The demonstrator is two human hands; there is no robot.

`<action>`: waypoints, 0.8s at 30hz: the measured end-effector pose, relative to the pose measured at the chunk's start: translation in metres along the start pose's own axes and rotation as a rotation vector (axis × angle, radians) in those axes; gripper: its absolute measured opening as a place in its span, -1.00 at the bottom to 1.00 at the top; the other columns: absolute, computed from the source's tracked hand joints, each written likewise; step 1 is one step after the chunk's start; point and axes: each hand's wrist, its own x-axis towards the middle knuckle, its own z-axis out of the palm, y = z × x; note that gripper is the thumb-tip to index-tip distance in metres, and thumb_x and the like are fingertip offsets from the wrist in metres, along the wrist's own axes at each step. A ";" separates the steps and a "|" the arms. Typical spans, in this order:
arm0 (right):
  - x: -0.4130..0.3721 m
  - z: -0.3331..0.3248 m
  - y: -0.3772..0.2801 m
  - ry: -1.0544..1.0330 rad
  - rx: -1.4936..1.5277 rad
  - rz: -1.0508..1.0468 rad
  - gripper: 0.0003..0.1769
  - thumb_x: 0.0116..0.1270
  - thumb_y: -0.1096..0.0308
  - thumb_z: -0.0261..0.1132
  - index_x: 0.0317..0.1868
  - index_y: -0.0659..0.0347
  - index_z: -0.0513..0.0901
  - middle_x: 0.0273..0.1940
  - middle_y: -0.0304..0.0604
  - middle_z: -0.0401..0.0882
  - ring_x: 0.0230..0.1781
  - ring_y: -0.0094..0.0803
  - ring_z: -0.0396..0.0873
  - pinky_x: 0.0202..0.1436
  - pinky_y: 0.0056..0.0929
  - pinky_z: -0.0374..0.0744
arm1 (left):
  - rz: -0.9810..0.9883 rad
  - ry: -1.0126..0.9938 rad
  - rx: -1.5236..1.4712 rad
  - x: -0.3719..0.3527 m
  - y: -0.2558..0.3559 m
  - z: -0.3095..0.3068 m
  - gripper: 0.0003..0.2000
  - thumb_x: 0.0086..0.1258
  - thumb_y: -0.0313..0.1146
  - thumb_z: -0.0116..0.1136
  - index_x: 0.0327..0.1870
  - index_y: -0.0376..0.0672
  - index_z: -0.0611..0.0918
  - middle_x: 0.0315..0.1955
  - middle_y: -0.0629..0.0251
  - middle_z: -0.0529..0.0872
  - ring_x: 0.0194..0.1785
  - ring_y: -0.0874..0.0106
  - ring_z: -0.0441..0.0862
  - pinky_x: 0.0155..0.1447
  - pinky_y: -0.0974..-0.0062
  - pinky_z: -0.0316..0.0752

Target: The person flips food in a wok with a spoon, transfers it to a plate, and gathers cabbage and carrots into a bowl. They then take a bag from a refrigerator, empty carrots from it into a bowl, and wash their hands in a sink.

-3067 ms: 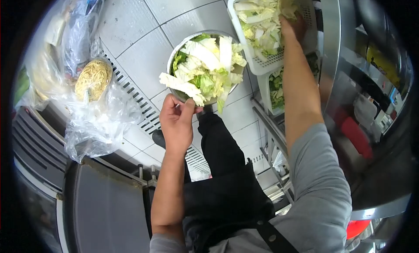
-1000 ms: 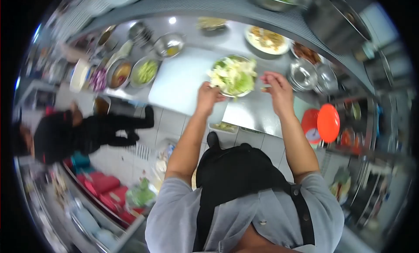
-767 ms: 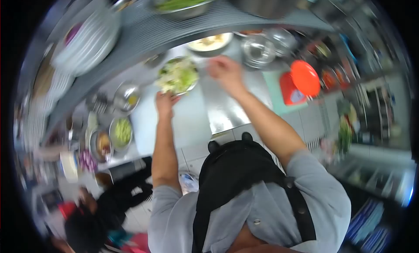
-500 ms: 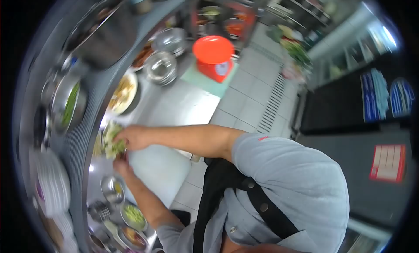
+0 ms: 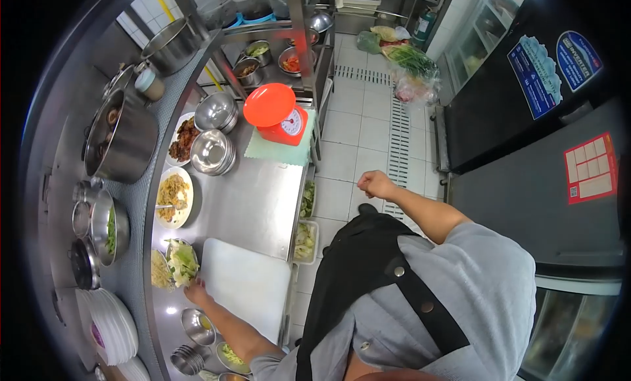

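Observation:
A metal bowl of chopped cabbage (image 5: 182,261) sits on the steel counter beside the white cutting board (image 5: 243,289). My left hand (image 5: 195,291) is at the near lower rim of this bowl, its fingers curled against the edge and partly hidden. Away from the counter, my right hand (image 5: 376,184) hangs over the floor with its fingers curled in, and nothing shows in it. Pale shredded food (image 5: 160,269) lies against the bowl's far side. Below my left hand stand a metal bowl with a little yellow inside (image 5: 198,326) and a bowl of green strips (image 5: 231,358).
A red kitchen scale (image 5: 279,115) stands on a green cloth, near stacked metal bowls (image 5: 212,152) and a plate of noodle-like food (image 5: 174,197). An upper shelf holds a large pot (image 5: 125,141) and stacked plates (image 5: 112,325). Bagged vegetables (image 5: 414,66) lie on the floor.
My right hand has left the cabbage and swung back over the floor, its fingers now curled. My left hand stays by the bowl. The view has shifted and become sharper.

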 end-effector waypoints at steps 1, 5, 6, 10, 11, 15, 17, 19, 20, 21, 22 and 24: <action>-0.002 -0.013 0.004 0.029 -0.043 0.007 -0.86 0.33 0.38 0.32 -0.19 0.24 0.75 -0.42 -0.17 0.71 -0.42 -0.45 0.65 -0.33 -0.40 0.67 | -0.071 0.057 -0.280 -0.017 0.012 0.005 -0.43 0.49 -0.32 0.22 0.44 -0.38 0.38 -0.01 0.05 0.73 -0.03 0.18 0.74 -0.05 0.31 0.69; 0.007 -0.060 0.033 0.137 -0.376 -0.047 -0.80 0.21 0.35 0.33 -0.18 0.12 0.79 -0.34 -0.02 0.77 -0.31 -0.19 0.73 -0.07 -0.26 0.69 | 0.177 0.323 0.247 -0.056 0.044 0.028 -0.39 0.45 -0.31 0.26 0.44 -0.43 0.39 -0.03 0.04 0.73 -0.02 0.14 0.73 0.02 0.32 0.68; 0.005 -0.072 0.050 0.145 -0.363 -0.022 -0.80 0.21 0.35 0.33 -0.18 0.12 0.79 -0.34 -0.02 0.77 -0.31 -0.19 0.73 -0.07 -0.26 0.69 | 0.166 0.409 0.300 -0.096 0.081 0.038 -0.41 0.44 -0.31 0.26 0.42 -0.43 0.42 -0.07 0.05 0.72 -0.07 0.16 0.71 0.02 0.35 0.65; 0.011 -0.138 0.140 0.217 -0.690 0.033 -0.67 0.18 0.33 0.32 -0.04 0.09 0.79 -0.10 0.07 0.79 -0.07 -0.01 0.76 0.11 -0.11 0.69 | 0.411 0.325 0.281 -0.176 0.115 0.111 -0.48 0.42 -0.35 0.24 0.37 -0.39 0.51 -0.20 0.15 0.66 -0.23 0.31 0.59 -0.10 0.42 0.56; 0.019 -0.154 0.178 0.223 -0.739 0.075 -0.60 0.18 0.30 0.36 0.06 0.08 0.77 -0.03 0.05 0.79 -0.06 -0.06 0.76 0.14 -0.11 0.69 | 0.369 0.232 0.197 -0.211 0.135 0.145 -0.50 0.43 -0.38 0.21 0.37 -0.37 0.52 -0.24 0.19 0.64 -0.25 0.36 0.53 -0.13 0.42 0.51; 0.018 -0.222 0.255 -0.015 -0.403 0.505 -0.46 0.17 0.34 0.39 0.23 0.08 0.69 0.07 0.05 0.76 0.01 -0.09 0.75 0.13 -0.15 0.69 | 0.301 -0.220 0.078 -0.333 0.202 0.304 -0.53 0.44 -0.49 0.14 0.39 -0.27 0.53 -0.27 0.31 0.66 -0.19 0.47 0.54 -0.05 0.49 0.48; 0.019 -0.258 0.287 -0.031 -0.412 0.497 -0.36 0.13 0.41 0.40 0.30 0.11 0.65 0.10 0.09 0.74 -0.02 -0.09 0.76 0.05 -0.17 0.73 | 0.321 -0.354 0.088 -0.362 0.212 0.381 -0.52 0.43 -0.50 0.15 0.40 -0.27 0.52 -0.23 0.32 0.70 -0.17 0.47 0.56 -0.01 0.52 0.49; 0.017 -0.296 0.303 -0.025 -0.411 0.483 -0.27 0.09 0.48 0.41 0.38 0.15 0.60 0.13 0.14 0.72 -0.05 -0.08 0.78 -0.03 -0.19 0.77 | 0.441 -0.777 0.176 -0.382 0.207 0.456 -0.50 0.38 -0.44 0.25 0.36 -0.27 0.56 -0.15 0.17 0.79 -0.13 0.34 0.68 0.05 0.45 0.56; 0.034 -0.305 0.369 -0.139 -0.850 0.259 -0.31 0.08 0.43 0.36 0.33 0.08 0.65 0.14 0.14 0.72 0.08 -0.05 0.73 0.10 -0.16 0.72 | 0.445 -0.798 0.147 -0.392 0.211 0.481 -0.50 0.38 -0.44 0.25 0.36 -0.27 0.56 -0.15 0.17 0.79 -0.13 0.34 0.68 0.05 0.45 0.56; 0.011 -0.322 0.309 0.112 -0.511 0.505 -0.28 0.05 0.44 0.29 0.34 0.06 0.63 0.12 0.13 0.73 0.16 -0.05 0.69 0.19 -0.19 0.68 | 0.435 -1.000 0.438 -0.400 0.219 0.503 -0.50 0.36 -0.41 0.29 0.34 -0.28 0.58 -0.12 0.09 0.80 -0.07 0.27 0.73 0.11 0.39 0.59; 0.041 -0.322 0.396 0.031 -0.602 0.412 -0.24 0.02 0.44 0.23 0.37 0.06 0.62 0.11 0.12 0.73 0.14 -0.06 0.71 0.18 -0.23 0.67 | 0.424 -1.189 0.738 -0.404 0.225 0.524 -0.49 0.33 -0.37 0.34 0.32 -0.29 0.59 -0.08 0.02 0.81 0.00 0.21 0.77 0.18 0.33 0.61; 0.027 -0.354 0.345 -0.070 -0.502 0.611 -0.30 0.06 0.38 0.44 0.32 -0.04 0.67 0.32 -0.03 0.63 0.33 -0.15 0.60 0.34 -0.32 0.59 | 0.575 -1.266 0.982 -0.401 0.200 0.561 -0.47 0.25 -0.36 0.42 0.27 -0.32 0.63 0.03 -0.10 0.80 0.14 0.13 0.77 0.21 0.28 0.60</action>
